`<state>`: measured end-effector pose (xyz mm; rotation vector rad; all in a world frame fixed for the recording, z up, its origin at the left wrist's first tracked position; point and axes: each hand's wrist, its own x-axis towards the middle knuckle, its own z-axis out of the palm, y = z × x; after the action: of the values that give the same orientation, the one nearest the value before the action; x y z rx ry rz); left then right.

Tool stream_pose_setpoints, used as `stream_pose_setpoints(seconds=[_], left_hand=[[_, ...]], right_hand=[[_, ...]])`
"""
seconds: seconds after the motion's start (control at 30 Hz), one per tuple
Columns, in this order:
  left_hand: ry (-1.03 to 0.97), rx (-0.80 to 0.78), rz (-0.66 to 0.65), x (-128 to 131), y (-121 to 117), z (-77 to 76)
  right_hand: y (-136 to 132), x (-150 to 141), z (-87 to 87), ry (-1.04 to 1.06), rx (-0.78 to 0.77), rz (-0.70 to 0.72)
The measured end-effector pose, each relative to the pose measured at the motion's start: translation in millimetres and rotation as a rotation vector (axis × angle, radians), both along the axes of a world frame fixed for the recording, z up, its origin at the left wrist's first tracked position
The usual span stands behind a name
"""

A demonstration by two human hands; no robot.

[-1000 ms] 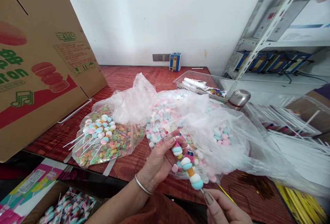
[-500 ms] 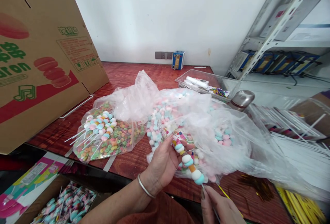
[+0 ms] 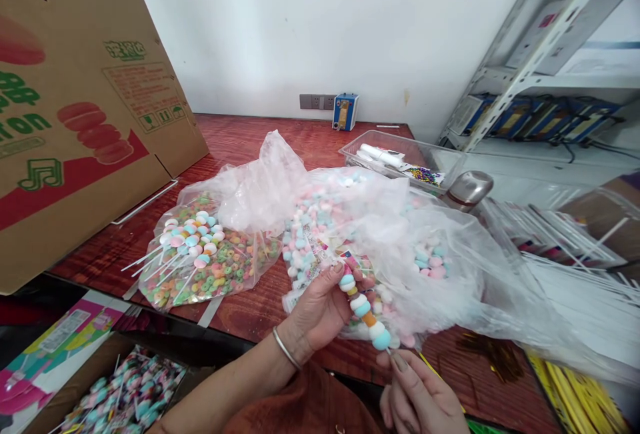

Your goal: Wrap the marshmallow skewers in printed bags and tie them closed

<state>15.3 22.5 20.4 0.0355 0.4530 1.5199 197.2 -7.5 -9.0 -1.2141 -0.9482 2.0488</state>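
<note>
A marshmallow skewer (image 3: 369, 321) slants down to the right, with white, blue and orange-yellow pieces threaded on a thin stick. My left hand (image 3: 320, 311) is closed around its upper end, thumb on top; a silver bangle circles the wrist. Just beyond the thumb, a clear printed wrapper (image 3: 317, 247) lies against the bags, and whether the fingers hold it too I cannot tell. Below the lowest blue piece, my right hand (image 3: 420, 387) pinches the stick between thumb and fingers. Behind both hands is a plastic bag of pastel marshmallows (image 3: 310, 211).
On the left, finished skewers (image 3: 193, 237) lie on a bag of ring-shaped pieces (image 3: 235, 274), beside a large carton (image 3: 95, 107). A clear tray (image 3: 360, 147) and a steel flask (image 3: 469, 189) stand behind. A box of wrapped skewers (image 3: 133, 391) sits low at left.
My right hand has shifted slightly up and left, with its fingers more curled at the stick. The skewer's lower end has swung slightly left. My left hand keeps its hold.
</note>
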Motion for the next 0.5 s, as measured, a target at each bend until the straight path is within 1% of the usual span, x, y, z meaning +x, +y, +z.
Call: stream_pose_setpoints(seconds=[0.03,0.1,0.13,0.17,0.2,0.23,0.3,0.37,0.4,0.43,0.47,0.5], left_hand=[[-0.028,0.007,-0.025,-0.7,-0.2,-1.3],[-0.065,0.016,-0.054,-0.5,-0.7,-3.7],[-0.071,0.010,-0.055,0.4,-0.8,-4.6],[-0.068,-0.004,-0.043,1.8,-0.6,-5.4],[-0.054,-0.025,-0.021,3.5,-0.3,-6.1],[-0.034,-0.052,0.001,5.3,0.2,-6.6],[0.011,-0.110,0.033,8.7,1.6,-7.6],[0.052,-0.148,0.041,11.2,2.8,-8.6],[0.071,-0.153,0.035,12.1,3.0,-9.0],[0.088,-0.150,0.031,12.9,3.1,-9.2],[0.101,-0.140,0.029,13.4,3.0,-9.3],[0.109,-0.126,0.027,13.9,2.9,-9.3]], right_hand=[[1.8,-0.2,1.6,0.041,-0.024,0.018],[1.6,-2.1,1.8,0.067,-0.020,0.023],[-0.3,-3.5,0.3,0.038,0.015,0.011],[-2.8,-4.9,-2.2,-0.027,0.090,-0.017],[-5.3,-5.8,-5.8,-0.125,0.213,-0.064],[-7.2,-5.9,-10.3,-0.246,0.381,-0.122],[-8.2,-3.5,-20.6,-0.516,0.806,-0.210],[-5.8,1.0,-29.9,-0.717,1.219,-0.216],[-4.3,2.8,-33.1,-0.777,1.355,-0.203],[-3.2,3.7,-34.8,-0.810,1.419,-0.199],[-2.7,3.5,-34.8,-0.810,1.404,-0.209],[-3.0,2.2,-33.3,-0.775,1.311,-0.225]])
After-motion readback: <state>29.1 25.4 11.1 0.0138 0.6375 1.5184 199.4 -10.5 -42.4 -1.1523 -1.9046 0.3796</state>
